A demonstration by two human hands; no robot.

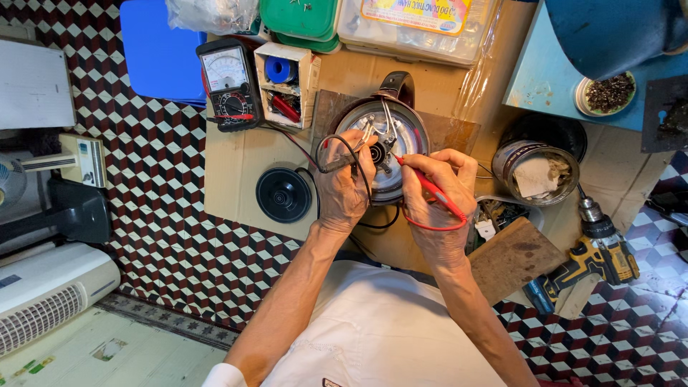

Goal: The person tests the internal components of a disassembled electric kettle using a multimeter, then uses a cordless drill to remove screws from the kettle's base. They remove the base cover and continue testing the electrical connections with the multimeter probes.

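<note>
Both hands work over an upturned round steel kettle base (387, 147) standing on a brown cardboard-covered tabletop (236, 172). Left hand (344, 183) is clamped on a black test probe (337, 163), right hand (436, 193) on a red test probe (430, 186), both tips meeting the kettle's underside. Just left lies a black round disc (284, 194), with a black analogue meter (228, 84) beyond it.

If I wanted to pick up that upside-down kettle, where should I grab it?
Probably by its dark curved handle, coming from the far side. The kettle lies bottom up, its round metal base busy with the left hand and right hand holding probes; the handle sticks out free for a grip.
</note>
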